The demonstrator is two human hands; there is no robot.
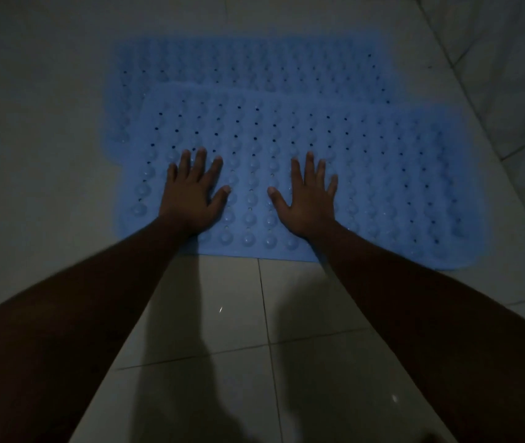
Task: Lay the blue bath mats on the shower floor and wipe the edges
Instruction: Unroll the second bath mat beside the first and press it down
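Two blue bath mats lie flat on the white tiled floor in dim light. The near mat (pixel 382 187) is studded with round suction cups and small holes, and its far edge overlaps the far mat (pixel 248 62). My left hand (pixel 194 193) rests palm down, fingers spread, on the near mat's left part. My right hand (pixel 306 196) lies palm down, fingers spread, near the mat's middle. Neither hand holds anything. No cloth is in view.
White floor tiles (pixel 312 302) with dark grout lines run in front of the mats, crossed by the shadows of my arms. A tiled wall (pixel 510 75) rises along the right side, close to the mats' right ends.
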